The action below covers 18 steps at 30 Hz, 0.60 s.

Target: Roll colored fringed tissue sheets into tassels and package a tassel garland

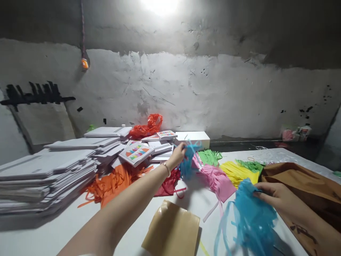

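Note:
My left hand [178, 155] reaches out over the middle of the table, its fingers closed on a small bunch of blue paper streamers [188, 165], blurred by motion. Nearer to me on the right, my right hand [271, 193] pinches the top edge of a larger bundle of blue fringed paper [249, 213], whose strips hang down. Between the two lies pink fringed paper [220, 181]. Below my left wrist is red fringed paper [170, 183], with orange fringed paper [114, 183] to its left. A brown paper packet [173, 227] rests in front of me.
Tall stacks of white flat sheets [53, 163] fill the left side. Behind are printed white boxes [136, 153], a red plastic bag [147, 126] and a plain white box [195, 137]. Yellow fringed paper [238, 172], green fringed paper [209, 156] and a brown bag [298, 177] lie right.

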{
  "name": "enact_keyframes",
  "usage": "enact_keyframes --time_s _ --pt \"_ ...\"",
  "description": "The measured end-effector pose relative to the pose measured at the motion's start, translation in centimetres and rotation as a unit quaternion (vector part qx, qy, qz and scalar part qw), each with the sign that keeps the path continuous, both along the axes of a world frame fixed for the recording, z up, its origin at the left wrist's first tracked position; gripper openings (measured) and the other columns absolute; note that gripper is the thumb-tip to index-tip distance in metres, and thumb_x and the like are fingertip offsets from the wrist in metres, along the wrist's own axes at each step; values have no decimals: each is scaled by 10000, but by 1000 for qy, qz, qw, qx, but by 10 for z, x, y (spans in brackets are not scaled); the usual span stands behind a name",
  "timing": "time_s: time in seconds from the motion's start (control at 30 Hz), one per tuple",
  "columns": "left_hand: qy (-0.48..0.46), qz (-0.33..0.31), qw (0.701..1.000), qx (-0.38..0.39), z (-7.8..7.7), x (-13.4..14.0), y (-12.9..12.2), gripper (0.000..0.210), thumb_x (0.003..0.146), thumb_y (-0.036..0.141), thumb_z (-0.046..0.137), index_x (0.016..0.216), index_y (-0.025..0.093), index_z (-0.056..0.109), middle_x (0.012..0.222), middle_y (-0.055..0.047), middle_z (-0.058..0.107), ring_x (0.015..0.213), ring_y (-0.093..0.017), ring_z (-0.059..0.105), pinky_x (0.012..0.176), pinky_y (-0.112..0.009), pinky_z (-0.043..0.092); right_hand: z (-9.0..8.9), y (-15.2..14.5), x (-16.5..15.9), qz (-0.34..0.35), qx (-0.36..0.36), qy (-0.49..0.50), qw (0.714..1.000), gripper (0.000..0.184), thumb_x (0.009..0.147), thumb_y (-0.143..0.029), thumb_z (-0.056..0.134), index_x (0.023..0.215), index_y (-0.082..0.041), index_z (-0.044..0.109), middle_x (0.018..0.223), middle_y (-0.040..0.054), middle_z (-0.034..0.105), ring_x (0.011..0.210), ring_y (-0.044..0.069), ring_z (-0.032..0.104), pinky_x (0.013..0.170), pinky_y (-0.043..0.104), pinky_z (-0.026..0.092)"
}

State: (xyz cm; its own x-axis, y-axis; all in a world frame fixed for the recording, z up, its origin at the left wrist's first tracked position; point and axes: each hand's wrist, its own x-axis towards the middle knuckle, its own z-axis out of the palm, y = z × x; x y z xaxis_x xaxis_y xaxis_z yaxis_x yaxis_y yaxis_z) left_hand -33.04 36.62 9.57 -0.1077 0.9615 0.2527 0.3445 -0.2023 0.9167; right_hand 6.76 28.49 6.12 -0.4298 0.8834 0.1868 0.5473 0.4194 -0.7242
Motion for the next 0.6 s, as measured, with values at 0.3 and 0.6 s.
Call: enact_keyframes --time_s 0.3,0.6 --pt "327 -371 856 153 -14 94 -135 1018 653 387 920 1516 210 409 1518 -173 506 1378 -352 476 1172 -486 340 13 -63 -56 131 86 -91 983 218 904 -234 532 753 -207 686 735 -9 702 676 138 611 642 239 377" --pt "435 -231 870 37 13 116 -212 240 838 332 778 713 167 656 702 -14 658 632 -151 572 566 -244 374 23 -120 -47 77 71 -160 982 102 834 -188 663 736 -219 664 732 -23 704 700 155 630 607 241 325"
